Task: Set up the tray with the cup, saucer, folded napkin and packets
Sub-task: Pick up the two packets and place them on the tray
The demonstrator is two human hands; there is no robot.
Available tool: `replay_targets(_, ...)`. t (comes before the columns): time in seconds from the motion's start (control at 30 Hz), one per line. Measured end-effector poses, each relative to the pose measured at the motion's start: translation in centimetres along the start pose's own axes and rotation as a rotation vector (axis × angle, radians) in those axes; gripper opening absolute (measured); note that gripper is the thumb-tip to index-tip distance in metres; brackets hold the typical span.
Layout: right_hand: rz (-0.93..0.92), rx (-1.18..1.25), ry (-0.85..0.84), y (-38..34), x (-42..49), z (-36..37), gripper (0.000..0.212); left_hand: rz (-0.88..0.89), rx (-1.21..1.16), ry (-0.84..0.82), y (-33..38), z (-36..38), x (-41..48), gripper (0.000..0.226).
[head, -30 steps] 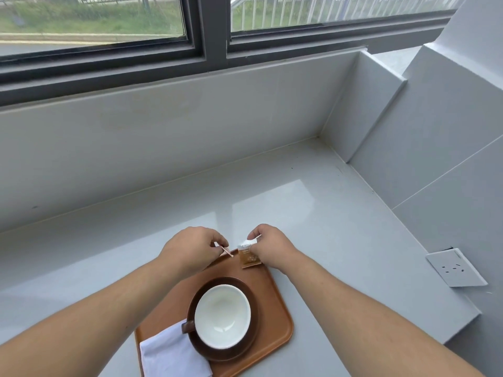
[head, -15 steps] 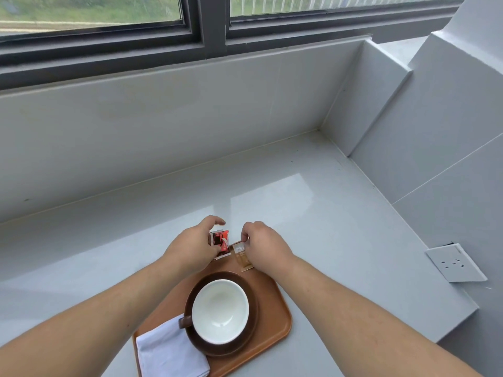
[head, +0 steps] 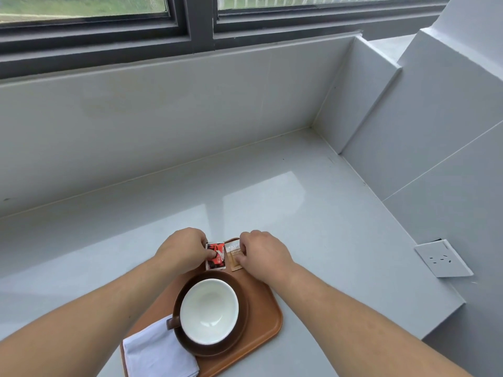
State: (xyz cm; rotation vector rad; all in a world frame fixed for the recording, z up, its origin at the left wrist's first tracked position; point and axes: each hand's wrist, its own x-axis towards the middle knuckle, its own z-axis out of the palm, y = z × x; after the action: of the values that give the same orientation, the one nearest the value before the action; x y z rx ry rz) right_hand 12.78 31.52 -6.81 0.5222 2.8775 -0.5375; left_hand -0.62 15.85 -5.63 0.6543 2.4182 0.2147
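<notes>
An orange-brown tray (head: pixel 265 319) lies on the grey counter. On it stands a brown saucer (head: pixel 242 333) with a cup (head: pixel 209 311), white inside, its brown handle pointing left. A folded white napkin (head: pixel 158 355) lies at the tray's near left corner. At the tray's far end a red packet (head: pixel 217 257) and a tan packet (head: pixel 234 257) lie flat side by side. My left hand (head: pixel 182 250) pinches the red packet's left edge. My right hand (head: pixel 262 254) presses its fingers on the tan packet.
The grey counter (head: pixel 313 221) runs to a tiled back wall under a dark-framed window (head: pixel 196 20). A tiled wall rises on the right with a white socket plate (head: pixel 442 258). The counter's right edge drops off near the tray.
Both packets have gone from held upright and edge-on to lying flat, face up, next to each other at the tray's far end. My hands have lowered with them.
</notes>
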Motion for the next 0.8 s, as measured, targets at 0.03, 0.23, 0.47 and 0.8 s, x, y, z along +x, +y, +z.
replay_targets(0.03, -0.010, -0.011, 0.000, 0.0, 0.0, 0.1, 0.016, -0.003, 0.005, 0.004, 0.0, 0.0, 0.0, 0.033)
replay_targets(0.23, -0.056, -0.068, 0.014, 0.0, -0.3, 0.2, 0.030, -0.053, 0.052, -0.002, 0.0, 1.0, -0.1, 0.035)
replay_targets(0.47, -0.107, -0.174, 0.046, 0.1, -0.3, 0.0, 0.037, -0.052, 0.101, -0.009, 0.0, 1.9, 0.0, 0.036)
replay_targets(0.8, -0.074, -0.146, 0.022, 0.0, -0.4, 0.0, 0.038, -0.088, 0.124, 0.009, 0.5, 1.9, -0.2, 0.051)
